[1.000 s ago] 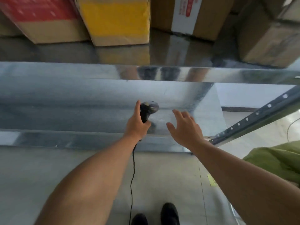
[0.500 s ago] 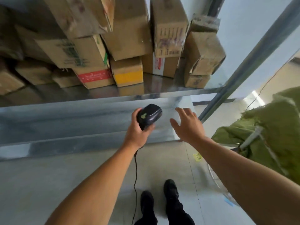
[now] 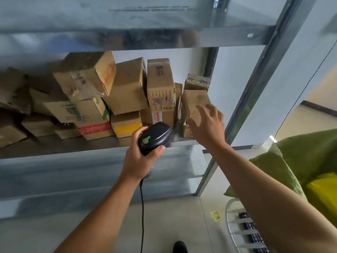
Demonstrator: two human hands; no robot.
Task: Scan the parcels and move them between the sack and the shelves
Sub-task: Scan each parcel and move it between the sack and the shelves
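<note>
Left hand (image 3: 140, 157) clenched round the scanner (image 3: 155, 137) handle, same grasp as 1 s ago and 0.5 s ago. Head points up and right, green mark on top facing me. Cable (image 3: 142, 207) drops straight down from the scanner.

Right hand (image 3: 207, 128) is released, fingers spread, holding nothing. It sits just right of the scanner and slightly higher. 0.5 s ago it was level with the scanner, in front of the bare shelf edge. Now it overlaps the end box (image 3: 195, 101), the one up-right of the scanner. Contact with that box: cannot tell, fingertips are blurred.

View has tilted up since 1 s ago. Then the scanner sat against the bare lower shelf (image 3: 73, 172). Now that board is below the scanner, and the parcel shelf (image 3: 54, 148) edge runs level with my grip. The parcels (image 3: 127, 88) are stacked above and left of the scanner, and none look shifted versus 0.5 s ago. The red-band box (image 3: 94, 127) and yellow-band box (image 3: 126, 127) are just left of the scanner head. A new top shelf (image 3: 127, 37) shows well above the scanner.

The post (image 3: 255, 84) rises right of the scanner, past my right hand. The sack (image 3: 300, 156) is far right of the scanner, green, mouth open. A yellow bag (image 3: 324, 198) is now visible inside it. The white wire rack (image 3: 231, 227) and a yellow sticky note (image 3: 215, 215) are below-right of the scanner. Only one shoe (image 3: 179, 247) shows below the scanner, two at 0.5 s ago.
</note>
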